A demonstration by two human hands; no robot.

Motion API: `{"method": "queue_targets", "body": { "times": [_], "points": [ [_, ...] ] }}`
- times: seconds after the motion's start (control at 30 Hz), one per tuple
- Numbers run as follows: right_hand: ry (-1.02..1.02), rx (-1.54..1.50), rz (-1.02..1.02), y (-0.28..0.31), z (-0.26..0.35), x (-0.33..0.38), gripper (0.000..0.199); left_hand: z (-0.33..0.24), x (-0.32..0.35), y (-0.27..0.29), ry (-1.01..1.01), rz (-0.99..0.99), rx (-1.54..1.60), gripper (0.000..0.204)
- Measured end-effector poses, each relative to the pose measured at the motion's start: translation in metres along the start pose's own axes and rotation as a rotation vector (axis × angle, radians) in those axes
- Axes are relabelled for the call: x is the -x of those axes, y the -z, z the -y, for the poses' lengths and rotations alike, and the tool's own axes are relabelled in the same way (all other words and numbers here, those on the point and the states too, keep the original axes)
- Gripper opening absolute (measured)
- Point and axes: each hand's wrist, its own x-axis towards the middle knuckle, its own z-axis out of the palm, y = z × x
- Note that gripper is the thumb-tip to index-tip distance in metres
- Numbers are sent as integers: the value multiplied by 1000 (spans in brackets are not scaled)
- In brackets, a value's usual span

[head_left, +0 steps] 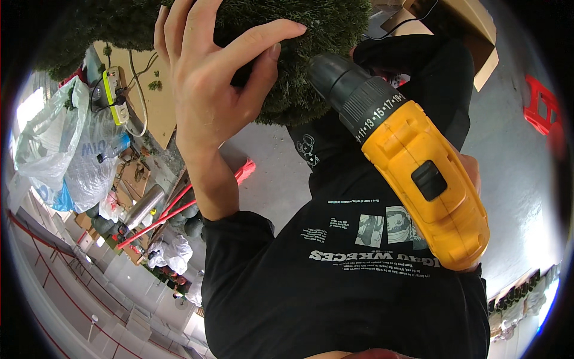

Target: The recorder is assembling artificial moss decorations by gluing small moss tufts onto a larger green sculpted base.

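Observation:
A yellow and black cordless drill [427,182] slants across the right half of the head view, its black chuck pointing up and left. Behind its body shows a sliver of my right hand [471,172], gripping the drill; most of the fingers are hidden. The chuck's tip is close to a dense mass of dark green artificial foliage [311,75] along the top. Over that foliage lies my left hand [215,84], open, fingers spread and the index stretched right. Nothing shows between its fingers. Whether a bit sits in the chuck, I cannot tell.
To the left lie a power strip [115,96] with cables, brown cardboard [156,107] and a clear plastic bag [66,143]. A red pole [158,218] slants below them. A cardboard box [475,30] and a red plastic stool [541,105] stand on the right.

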Motion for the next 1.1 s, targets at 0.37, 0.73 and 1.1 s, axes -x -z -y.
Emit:
{"method": "queue_targets", "body": {
  "times": [0.37,0.73,1.1],
  "points": [
    [-52,71,5,-1,6,-8,38,-1,0,-5,15,-15,-74,23],
    [-76,119,-9,-3,19,-10,38,7,3,-14,-69,-116,-105,17],
    [-165,196,2,-7,29,-9,38,-12,-2,-3,74,-23,-100,19]
  ]
}}
